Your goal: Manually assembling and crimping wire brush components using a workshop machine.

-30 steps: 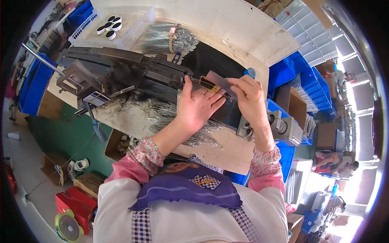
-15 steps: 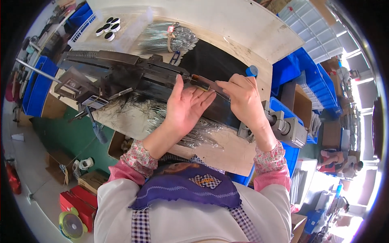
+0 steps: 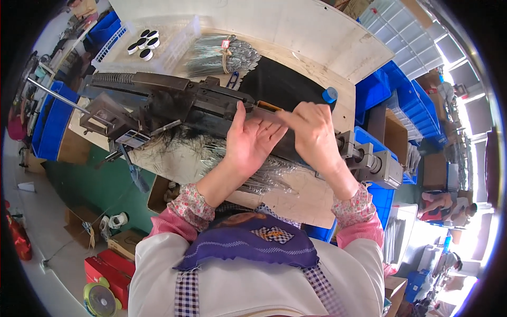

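Observation:
My left hand is palm up with its fingers stretched out, beside the front end of a long dark metal machine. It holds nothing that I can see. Just to its right, my right hand has its fingers pressed together, pointing toward the left fingertips. Motion smears those fingers slightly, and what they hold, if anything, does not show. A narrow brownish metal piece lies at the machine's end, partly behind the hands. Below my left hand, thin silvery wires spread over the table.
Behind the machine lie a tied wire bundle and blue-handled snips. A clear basket holds several white round tubs with black tops. A blue-topped container stands far right. A grey cylindrical metal unit sits at the table's right edge.
The right fingertips have come closer to the left fingers. My left hand keeps its palm-up pose beside the machine. The whole view has shifted slightly.

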The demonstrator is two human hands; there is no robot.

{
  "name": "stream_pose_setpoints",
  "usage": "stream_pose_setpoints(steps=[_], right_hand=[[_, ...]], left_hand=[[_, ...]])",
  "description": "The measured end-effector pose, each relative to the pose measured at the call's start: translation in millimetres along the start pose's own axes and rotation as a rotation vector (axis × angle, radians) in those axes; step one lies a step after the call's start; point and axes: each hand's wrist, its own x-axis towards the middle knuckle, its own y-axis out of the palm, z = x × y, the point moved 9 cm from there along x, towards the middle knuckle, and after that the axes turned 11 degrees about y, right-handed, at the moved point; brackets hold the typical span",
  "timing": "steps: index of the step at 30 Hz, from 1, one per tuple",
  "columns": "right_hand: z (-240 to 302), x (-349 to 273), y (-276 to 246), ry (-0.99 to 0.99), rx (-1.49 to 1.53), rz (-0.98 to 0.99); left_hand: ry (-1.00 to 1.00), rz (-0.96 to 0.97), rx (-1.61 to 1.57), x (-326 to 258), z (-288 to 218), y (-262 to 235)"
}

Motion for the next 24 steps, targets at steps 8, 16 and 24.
stream_pose_setpoints(steps=[8, 16, 24], right_hand=[[-48.8, 6.2, 9.9, 0.256, 0.180, 0.177], [-41.0, 8.7, 7.0, 0.183, 0.058, 0.190], [-32.8, -11.0, -35.5, 0.565, 0.313, 0.117]], left_hand=[[0.066, -0.007, 0.139, -11.8, -11.3, 4.1], [0.050, 0.040, 0.206, -9.1, -12.7, 6.0], [0.074, -0.018, 0.166, -7.9, -11.3, -0.9]])
